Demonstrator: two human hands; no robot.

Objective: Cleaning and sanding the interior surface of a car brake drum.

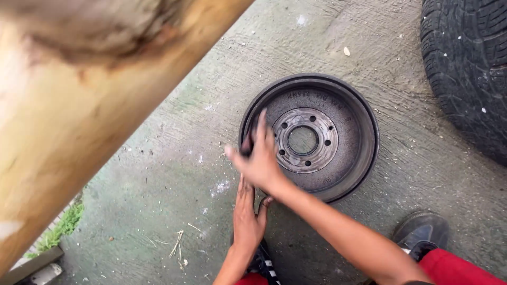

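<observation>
Nearest the lens we get a thick blurred wooden post [90,100], out of focus, crossing the upper left. Past it, the hands. Our right hand [257,158] lies with fingers spread and flat on the near-left rim of the brake drum [338,158]; motion blur there, so we cannot tell if the fingertips hook over the lip or just press on it. Nothing is clamped. Our left hand [247,219] sits just below the right one, palm down, fingers together, on the concrete ground [169,174] close to the drum edge; contact with the drum itself is unclear. It holds nothing.

Outward from the right hand: the drum lies flat, open side up, hub plate with centre bore and bolt holes just beyond the fingertips. Beyond the drum, far right, a black tyre [467,68], apart from it. Back toward us, a black shoe [420,229] and red trousers [459,266] on the right, a striped shoe [266,264] under the left wrist. Grass tuft [60,229] far to the left.

Handling, our judgement: cast metal, heavy, rigid, rusty and gritty so not slippery. Best hold is both hands on opposite sides of the rim, or fingers through the centre bore.
</observation>
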